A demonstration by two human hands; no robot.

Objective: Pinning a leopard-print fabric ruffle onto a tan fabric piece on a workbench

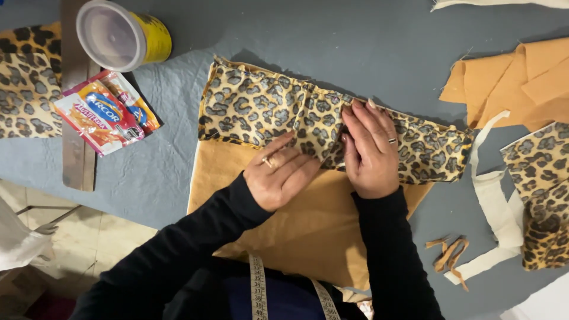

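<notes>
Two hands pinch a leopard fabric strip at its middle fold, left hand (pixel 281 175), right hand (pixel 370 151); fingertips partly hidden. Strip (pixel 255 109) runs sideways across tan cloth (pixel 308 225) on desk (pixel 367 41).

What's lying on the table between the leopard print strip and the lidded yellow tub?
Only bare grey cloth separates the leopard strip from the yellow tub, in the head view.

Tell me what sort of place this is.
Likely a home sewing or tailoring workspace: leopard-print fabric on tan cloth under both hands, fabric offcuts on the grey table, a measuring tape round the person's neck.
</notes>
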